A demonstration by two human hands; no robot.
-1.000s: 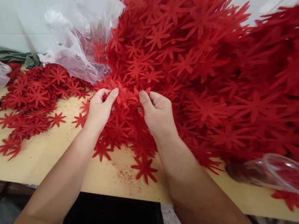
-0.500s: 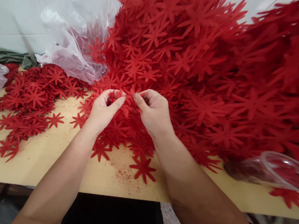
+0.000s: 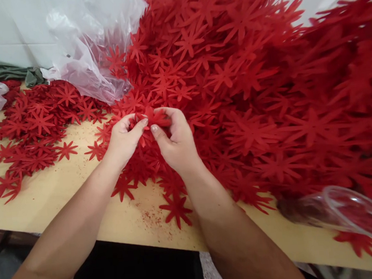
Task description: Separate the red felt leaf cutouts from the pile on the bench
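Note:
Both hands meet at the near left edge of a large heap of red flower-shaped cutouts (image 3: 232,75). Thumb and fingers of my left hand (image 3: 124,138) pinch a red flower piece (image 3: 154,117). From the other side my right hand (image 3: 178,142) grips the same piece, its thumb just below the petals. The fingertips behind the piece are partly hidden. Single red flowers lie below the hands, one of them (image 3: 176,210) near the table's front edge.
A smaller pile of red flowers (image 3: 39,123) lies at the left on the pale table (image 3: 65,200). Behind it are a clear plastic bag (image 3: 92,56) and a green cloth (image 3: 10,72). A transparent plastic container (image 3: 359,214) lies tipped at the right front.
My right hand has moved left and slightly turned, closer to my left hand. The red piece between them shows more of its petals. The whole view has shifted slightly.

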